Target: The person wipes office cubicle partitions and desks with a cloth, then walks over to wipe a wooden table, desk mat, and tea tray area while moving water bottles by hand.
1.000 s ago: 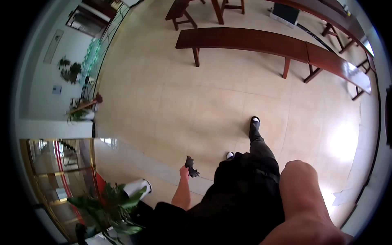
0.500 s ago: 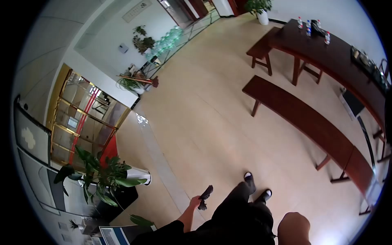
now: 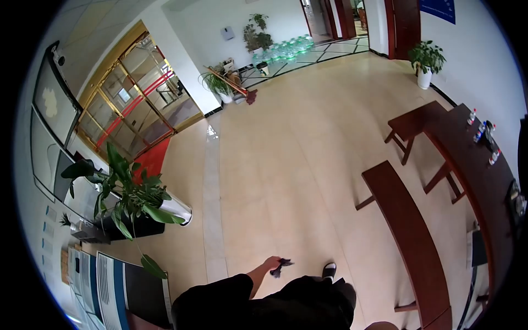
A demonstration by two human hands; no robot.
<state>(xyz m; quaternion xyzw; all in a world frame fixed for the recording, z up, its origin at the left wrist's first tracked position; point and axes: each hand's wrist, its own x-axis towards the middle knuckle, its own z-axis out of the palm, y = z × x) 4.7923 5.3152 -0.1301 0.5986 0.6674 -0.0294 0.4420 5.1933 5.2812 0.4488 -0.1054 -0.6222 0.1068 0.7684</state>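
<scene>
Cloth (image 3: 282, 267), dark and crumpled, is held in the left hand (image 3: 271, 263), with the fingers closed around it. It is held up over the tan floor (image 3: 275, 165), low in the view and near one foot in a dark slipper (image 3: 328, 273). The right hand is not seen, so whether it is wide or closed cannot be told.

By the look of it, the picking-up part is done, since the cloth is held well in the grip. It is not put down yet: it is not laid on the table (image 3: 461, 143) or on a bench, and nothing is seen to be wiped with it. How much is left to be done cannot be told.

Now things can be counted. One cloth is held by one hand. One big red-brown table is seen, with about four small bottles (image 3: 472, 116) stood on it. One short bench (image 3: 415, 119) is set by its end. One long bench (image 3: 404, 236) is set beside it, and part of what may be another is shown at the bottom. One mop (image 3: 251, 97) is leaned near the wall. At least five plants (image 3: 129, 195) can be found. Many green water jugs (image 3: 289, 48) are grouped at the back, too close together to be counted.
</scene>
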